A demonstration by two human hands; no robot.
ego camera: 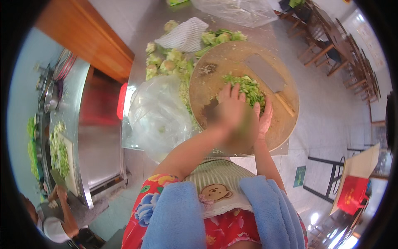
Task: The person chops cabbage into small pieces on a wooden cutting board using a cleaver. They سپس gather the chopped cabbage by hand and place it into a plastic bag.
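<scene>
A pile of chopped green vegetable (pixel 245 86) lies on a thick round wooden chopping board (pixel 279 133). My left hand (pixel 231 98) rests against the near left side of the pile with its fingers spread. At the pile's right, my right hand (pixel 265 116) is cupped on edge, thumb apart from the fingers. A blurred patch covers part of the left hand and the board between my wrists, so what is under it is hidden. Beyond the right hand a cleaver (pixel 264 71) lies flat, its wooden handle pointing toward the board's right rim.
Vegetable stalk ends (pixel 168 63), a white foam net (pixel 186 34) and a clear plastic bag (pixel 158 112) lie on the metal table (pixel 132 141). Another plastic bag (pixel 239 12) is at the back. At lower left, a person (pixel 57 224) holds a knife (pixel 58 179) by chopped vegetables (pixel 59 152).
</scene>
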